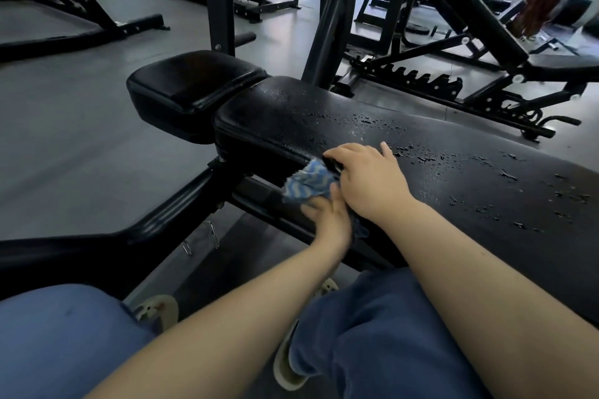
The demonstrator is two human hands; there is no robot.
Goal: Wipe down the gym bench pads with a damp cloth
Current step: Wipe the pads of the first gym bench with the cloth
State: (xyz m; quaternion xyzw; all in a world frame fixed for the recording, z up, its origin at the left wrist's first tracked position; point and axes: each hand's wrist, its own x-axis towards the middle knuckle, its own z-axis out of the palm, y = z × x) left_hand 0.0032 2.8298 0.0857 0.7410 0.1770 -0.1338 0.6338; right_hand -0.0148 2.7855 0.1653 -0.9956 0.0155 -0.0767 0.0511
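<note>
Cloth (308, 185) bunched between left hand (327, 214) and right hand (369, 178).

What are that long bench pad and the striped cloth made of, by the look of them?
Long pad: probably vinyl or faux leather over padding; it is black with a slight sheen, and its top layer is flaking off in small chips. Cloth: looks like soft woven or knitted fabric, matte, blue and white stripes, crumpled in folds against the pad's side. Whether it is cotton or microfibre I cannot tell.
</note>
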